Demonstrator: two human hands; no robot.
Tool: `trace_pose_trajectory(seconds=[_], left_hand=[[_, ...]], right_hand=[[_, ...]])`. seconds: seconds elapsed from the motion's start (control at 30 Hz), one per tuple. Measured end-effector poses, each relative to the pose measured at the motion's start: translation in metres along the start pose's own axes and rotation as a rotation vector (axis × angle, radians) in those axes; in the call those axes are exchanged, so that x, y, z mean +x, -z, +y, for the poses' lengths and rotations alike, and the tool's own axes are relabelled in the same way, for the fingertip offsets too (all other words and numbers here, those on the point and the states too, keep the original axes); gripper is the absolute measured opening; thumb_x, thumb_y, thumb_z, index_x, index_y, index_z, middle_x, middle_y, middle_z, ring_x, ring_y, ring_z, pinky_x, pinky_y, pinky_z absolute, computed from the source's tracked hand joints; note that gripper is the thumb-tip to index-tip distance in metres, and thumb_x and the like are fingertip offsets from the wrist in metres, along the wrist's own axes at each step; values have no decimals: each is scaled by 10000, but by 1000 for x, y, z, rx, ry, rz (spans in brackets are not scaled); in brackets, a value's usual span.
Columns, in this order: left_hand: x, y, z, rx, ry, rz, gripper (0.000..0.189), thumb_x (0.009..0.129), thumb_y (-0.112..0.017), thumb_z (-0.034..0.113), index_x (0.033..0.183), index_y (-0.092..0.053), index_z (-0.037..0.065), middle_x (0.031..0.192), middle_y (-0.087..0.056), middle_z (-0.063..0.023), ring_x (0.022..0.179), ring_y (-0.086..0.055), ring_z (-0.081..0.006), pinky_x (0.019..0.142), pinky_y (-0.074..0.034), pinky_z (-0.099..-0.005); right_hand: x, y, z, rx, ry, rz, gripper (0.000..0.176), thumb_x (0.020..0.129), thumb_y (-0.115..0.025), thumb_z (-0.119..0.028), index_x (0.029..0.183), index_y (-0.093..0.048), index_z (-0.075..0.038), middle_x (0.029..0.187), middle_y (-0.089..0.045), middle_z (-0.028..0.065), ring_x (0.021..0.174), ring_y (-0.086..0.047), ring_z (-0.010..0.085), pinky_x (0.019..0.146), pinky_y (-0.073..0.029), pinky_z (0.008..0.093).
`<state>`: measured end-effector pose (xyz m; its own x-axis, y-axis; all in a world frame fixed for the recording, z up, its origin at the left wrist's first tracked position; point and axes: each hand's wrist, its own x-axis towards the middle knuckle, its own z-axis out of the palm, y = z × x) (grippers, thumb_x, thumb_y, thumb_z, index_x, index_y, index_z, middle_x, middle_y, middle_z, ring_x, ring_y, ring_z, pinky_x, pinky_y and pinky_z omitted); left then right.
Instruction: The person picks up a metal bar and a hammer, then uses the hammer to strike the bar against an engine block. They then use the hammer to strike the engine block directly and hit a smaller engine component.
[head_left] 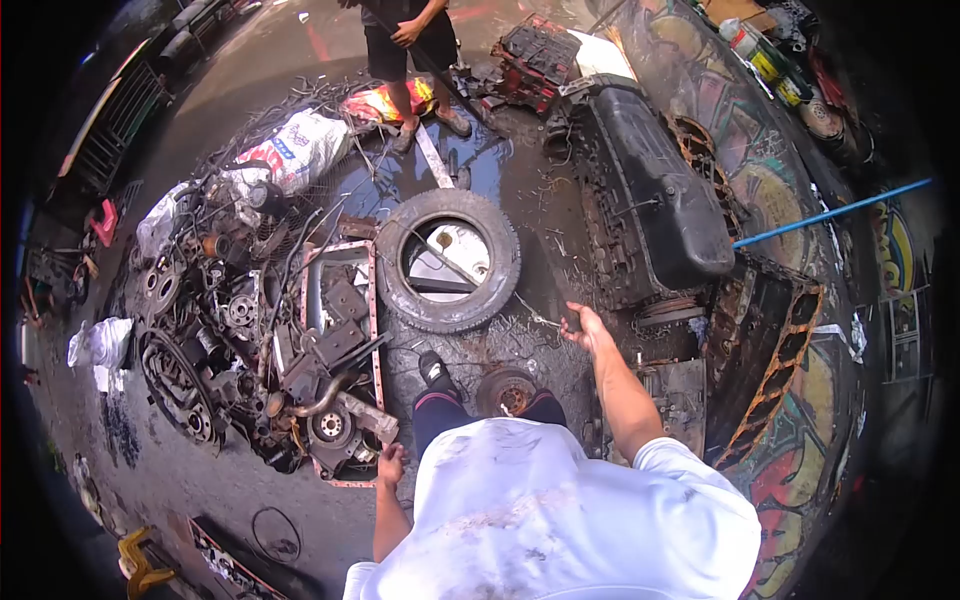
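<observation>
My right hand (pixel 587 328) is held out over the ground, thumb and fingers apart. A thin light-coloured wire (pixel 540 318) runs from near the tyre to close by its fingertips. Ahead of me a worn tyre (pixel 400 300) lies flat, with a white and dark metal part (pixel 462 250) showing through its middle. Low at my left side is my left hand (pixel 391 466), its fingers loosely bent and apart. Right beside it are a block-shaped metal part (pixel 370 418) and a rusty rectangular frame (pixel 376 320) among greasy engine parts. Between my feet sits a round rusty hub (pixel 506 392).
A pile of engine parts (pixel 240 310) spreads along the left, with white sacks (pixel 305 150) behind. Large engine blocks (pixel 650 180) and a rusty block (pixel 765 350) stand at right, near a blue pole (pixel 835 213). Another person (pixel 410 40) stands ahead, holding a long bar, on wet ground.
</observation>
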<state>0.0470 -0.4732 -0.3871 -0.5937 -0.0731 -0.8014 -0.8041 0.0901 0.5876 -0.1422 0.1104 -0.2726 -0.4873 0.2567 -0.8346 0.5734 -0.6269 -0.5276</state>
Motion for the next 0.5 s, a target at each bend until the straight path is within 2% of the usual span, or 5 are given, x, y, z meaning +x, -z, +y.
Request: trace_pose_trajectory(seconds=[0.1, 0.17, 0.23, 0.33, 0.5], left_hand=[[49, 41, 98, -124, -213, -61, 354, 1007, -605, 246, 1282, -572, 25, 993, -687, -83, 784, -629, -134, 643, -500, -273], [59, 63, 161, -174, -251, -76, 388, 1002, -621, 244, 1275, -558, -25, 1022, -685, -109, 825, -636, -149, 749, -523, -287], [79, 85, 197, -73, -267, -4, 394, 1001, -620, 231, 1285, -556, -33, 1008, -695, -118, 830, -629, -139, 752, -522, -286], [111, 108, 211, -33, -315, -10, 386, 999, -616, 222, 1270, -563, -48, 1006, -696, -122, 853, -640, -147, 735, -518, -284], [134, 122, 182, 102, -184, -66, 367, 990, -632, 247, 1234, -587, -23, 996, -693, -100, 826, -667, -182, 671, -521, -292]], right_hand=[[-2, -41, 15, 32, -30, 44, 270, 934, -646, -276, 1088, -536, -83, 765, -558, 81, 584, -517, 179, 581, -528, 378], [-2, -52, 30, 9, -49, 68, 267, 931, -642, -292, 1080, -551, -90, 758, -559, 77, 582, -521, 179, 588, -533, 386], [-3, -58, 36, -12, -57, 106, 262, 928, -635, -321, 1059, -579, -101, 745, -564, 68, 580, -533, 182, 599, -544, 405], [2, -52, 40, -53, -109, 139, 271, 915, -643, -328, 1043, -586, -96, 730, -559, 66, 577, -535, 188, 606, -552, 411], [-4, -48, 47, -98, -117, 186, 239, 917, -640, -311, 1030, -576, -110, 722, -564, 61, 573, -531, 180, 623, -537, 407]])
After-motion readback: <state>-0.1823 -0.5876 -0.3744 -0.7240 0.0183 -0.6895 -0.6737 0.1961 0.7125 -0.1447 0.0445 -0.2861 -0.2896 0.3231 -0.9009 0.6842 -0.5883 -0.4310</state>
